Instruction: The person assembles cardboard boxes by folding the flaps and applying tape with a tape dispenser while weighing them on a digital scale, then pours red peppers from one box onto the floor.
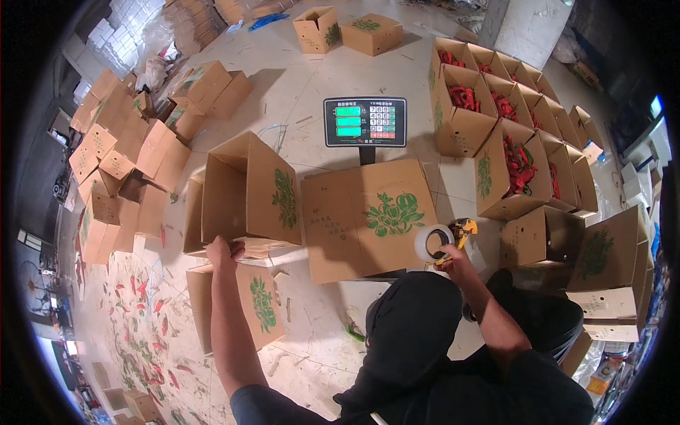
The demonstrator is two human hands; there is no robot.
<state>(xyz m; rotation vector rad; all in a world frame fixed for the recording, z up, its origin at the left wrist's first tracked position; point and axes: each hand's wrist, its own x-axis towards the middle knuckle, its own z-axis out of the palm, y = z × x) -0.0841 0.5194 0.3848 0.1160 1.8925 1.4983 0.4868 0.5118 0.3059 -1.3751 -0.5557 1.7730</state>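
My left hand (225, 252) grips the lower edge of an open, empty cardboard box (270, 196) with a green vegetable print, left of the scale. In my right hand (451, 260) is a yellow tape dispenser (464, 228) with a wide roll of clear tape (428, 243). Between my hands a flattened cardboard box (340, 228) lies over the scale platform, printed with green vegetables. Behind it stands the scale's lit display (365, 122) on a short post. Another open box (260, 303) stands below my left hand, partly hidden by my forearm.
Open boxes of red peppers (518, 164) stand in rows at the right. More cartons (605, 255) stand beside my right knee. Stacked boxes (122, 154) fill the left side. Loose peppers and scraps (143, 340) lie on the tiled floor at the lower left. Two boxes (372, 34) stand farther back.
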